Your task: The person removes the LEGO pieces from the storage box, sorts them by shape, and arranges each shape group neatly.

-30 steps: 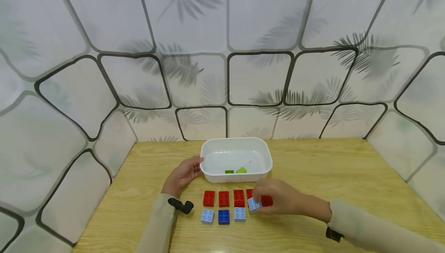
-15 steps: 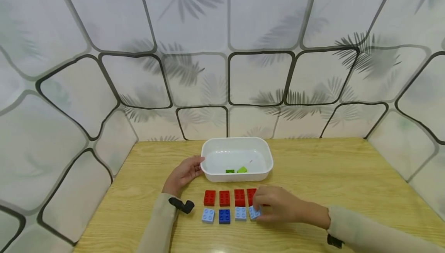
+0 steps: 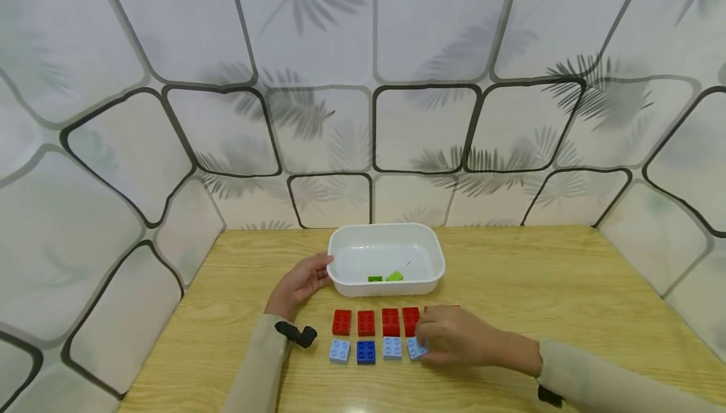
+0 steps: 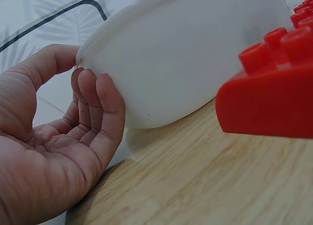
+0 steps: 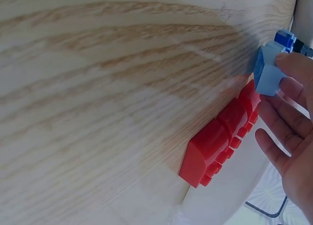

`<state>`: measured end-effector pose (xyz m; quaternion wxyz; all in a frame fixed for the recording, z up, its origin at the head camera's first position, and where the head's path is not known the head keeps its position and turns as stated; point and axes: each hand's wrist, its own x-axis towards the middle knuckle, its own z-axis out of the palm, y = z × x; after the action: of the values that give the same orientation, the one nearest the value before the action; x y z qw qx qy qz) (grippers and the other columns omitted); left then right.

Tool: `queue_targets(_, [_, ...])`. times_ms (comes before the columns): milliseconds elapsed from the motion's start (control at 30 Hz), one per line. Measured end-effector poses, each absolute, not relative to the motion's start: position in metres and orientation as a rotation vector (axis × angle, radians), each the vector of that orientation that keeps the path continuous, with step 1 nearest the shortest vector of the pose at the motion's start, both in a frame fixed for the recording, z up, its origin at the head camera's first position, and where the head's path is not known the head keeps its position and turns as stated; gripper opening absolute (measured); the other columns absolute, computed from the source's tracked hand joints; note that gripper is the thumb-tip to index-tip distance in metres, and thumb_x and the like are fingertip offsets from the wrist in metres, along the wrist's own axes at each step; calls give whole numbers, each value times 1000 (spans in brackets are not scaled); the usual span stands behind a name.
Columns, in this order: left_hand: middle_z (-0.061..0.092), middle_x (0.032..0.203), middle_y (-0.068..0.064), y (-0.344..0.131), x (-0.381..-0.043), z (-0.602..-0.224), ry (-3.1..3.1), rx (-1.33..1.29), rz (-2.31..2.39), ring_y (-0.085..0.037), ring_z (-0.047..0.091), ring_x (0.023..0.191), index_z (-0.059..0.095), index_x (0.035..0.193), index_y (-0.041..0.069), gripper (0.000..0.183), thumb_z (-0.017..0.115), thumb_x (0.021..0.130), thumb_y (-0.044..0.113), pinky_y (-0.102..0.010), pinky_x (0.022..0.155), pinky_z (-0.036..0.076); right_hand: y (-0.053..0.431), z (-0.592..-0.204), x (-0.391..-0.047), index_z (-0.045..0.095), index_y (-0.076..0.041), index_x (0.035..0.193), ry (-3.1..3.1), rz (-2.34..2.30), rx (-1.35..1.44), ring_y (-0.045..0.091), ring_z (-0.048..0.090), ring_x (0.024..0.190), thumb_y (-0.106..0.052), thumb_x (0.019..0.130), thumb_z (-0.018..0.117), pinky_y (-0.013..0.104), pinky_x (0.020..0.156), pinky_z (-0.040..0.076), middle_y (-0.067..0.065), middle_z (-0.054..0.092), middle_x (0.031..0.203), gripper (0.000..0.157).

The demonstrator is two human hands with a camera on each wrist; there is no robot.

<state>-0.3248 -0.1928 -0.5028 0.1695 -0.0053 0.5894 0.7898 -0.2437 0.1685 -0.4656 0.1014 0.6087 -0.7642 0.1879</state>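
Note:
My left hand [image 3: 300, 282] grips the left end of a white plastic tub [image 3: 386, 289], thumb at the rim and fingers against the outer wall [image 4: 166, 63]. Two green pieces [image 3: 394, 276] lie inside the tub. At the right end of the front row, my right hand [image 3: 462, 337] pinches a light blue toy brick [image 3: 416, 349] between thumb and fingers. In the right wrist view this light blue brick [image 5: 270, 73] shows its hollow underside, slightly tipped. To its left sit another light blue brick [image 3: 392, 348], a dark blue brick [image 3: 365, 352] and a third light blue one [image 3: 339, 351].
Behind the blue row runs a row of several red bricks [image 3: 342, 323], its right end partly covered by my right hand. Red bricks [image 5: 208, 151] also line up beside that hand in the right wrist view. Wooden tabletop [image 3: 544, 274] extends to both sides, with patterned walls [image 3: 420, 129] around it.
My right hand has brought the light blue brick down and toward me, from in front of the red bricks into line with the blue row. The left hand stays at the tub.

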Motion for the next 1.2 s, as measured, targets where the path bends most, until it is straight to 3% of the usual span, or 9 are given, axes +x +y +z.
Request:
queue_targets(367, [68, 102, 0, -194, -324, -507, 1671, 21, 2240, -9, 64, 92, 50, 132, -5, 31, 51, 107, 13, -22, 82, 58, 171, -469, -243, 67, -20, 89, -2283, 439, 1797, 1, 58, 84, -31, 86, 82, 12, 76, 48, -12, 69, 92, 19])
queue_targets(800, [67, 104, 0, -196, -326, -509, 1658, 90, 2264, -9, 64, 93, 53, 128, 2, 40, 66, 101, 28, -23, 84, 58, 168, -470, -245, 66, -21, 86, -2260, 402, 1784, 0, 52, 79, -35, 86, 82, 11, 71, 43, -14, 66, 86, 21])
queue_targets(1200, [66, 101, 0, -193, -327, -504, 1643, -47, 2259, -9, 63, 89, 48, 134, -2, 34, 52, 107, 18, -23, 80, 58, 168, -468, -247, 67, -21, 86, -2245, 388, 1748, -1, 50, 76, -43, 84, 82, 11, 70, 42, -15, 63, 82, 27])
